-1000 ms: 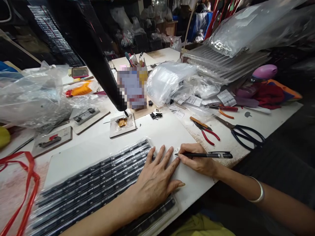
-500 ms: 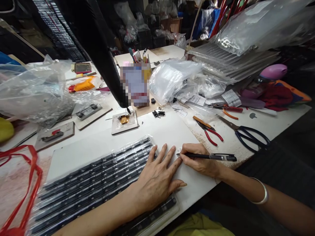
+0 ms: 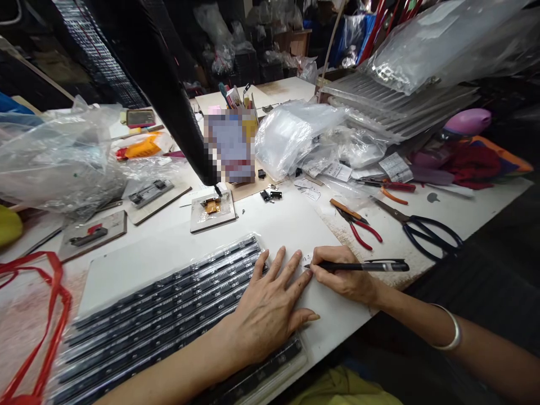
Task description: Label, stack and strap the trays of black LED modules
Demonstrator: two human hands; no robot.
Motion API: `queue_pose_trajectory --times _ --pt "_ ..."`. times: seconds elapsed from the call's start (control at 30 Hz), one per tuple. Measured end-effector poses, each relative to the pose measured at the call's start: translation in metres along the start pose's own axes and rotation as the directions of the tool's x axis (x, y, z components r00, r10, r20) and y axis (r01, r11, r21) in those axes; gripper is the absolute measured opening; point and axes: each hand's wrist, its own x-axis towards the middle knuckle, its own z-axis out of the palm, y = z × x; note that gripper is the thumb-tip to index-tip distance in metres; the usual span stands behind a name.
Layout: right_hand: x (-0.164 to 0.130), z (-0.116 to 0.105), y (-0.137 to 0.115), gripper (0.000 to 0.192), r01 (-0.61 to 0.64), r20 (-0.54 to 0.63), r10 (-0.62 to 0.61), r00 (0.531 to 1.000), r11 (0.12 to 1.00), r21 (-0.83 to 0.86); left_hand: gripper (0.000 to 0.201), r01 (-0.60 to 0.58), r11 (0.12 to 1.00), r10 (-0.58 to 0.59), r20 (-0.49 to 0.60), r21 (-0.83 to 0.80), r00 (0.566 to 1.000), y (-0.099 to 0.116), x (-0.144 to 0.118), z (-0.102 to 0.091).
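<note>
Across the white work surface [image 3: 287, 225], writing is judged to be the step in hand. One clear plastic tray [image 3: 232, 258] is laid at the left, its rows too covered by the forearm [image 3: 177, 365] to be counted. Two hands are seen: the left hand [image 3: 270, 315] is spread over the tray's right end, grasping nothing; the right hand [image 3: 348, 284] is closed in a pinch. One pair of scissors [image 3: 404, 217] and three small boards [image 3: 200, 219] are touched by neither. One black pen [image 3: 367, 266] is held in that pinch, its tip just beside the left index finger, at some inked characters [image 3: 306, 260]; for another stroke, a steady pinch would be needed.
</note>
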Motion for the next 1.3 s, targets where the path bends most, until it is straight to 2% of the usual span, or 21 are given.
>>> queue_pose_trajectory --times 0.3,1.3 --pt "0.0009 0.0027 0.0003 0.021 0.05 0.02 -0.049 0.999 0.997 -0.062 0.062 0.007 0.999 -0.005 0.049 -0.038 0.999 0.0012 0.0017 -0.0044" --pt "0.0012 0.002 -0.0002 0.022 0.084 -0.024 -0.086 0.996 0.993 -0.085 0.061 -0.002 0.999 0.002 0.01 0.035 1.0 0.0001 0.0001 -0.001"
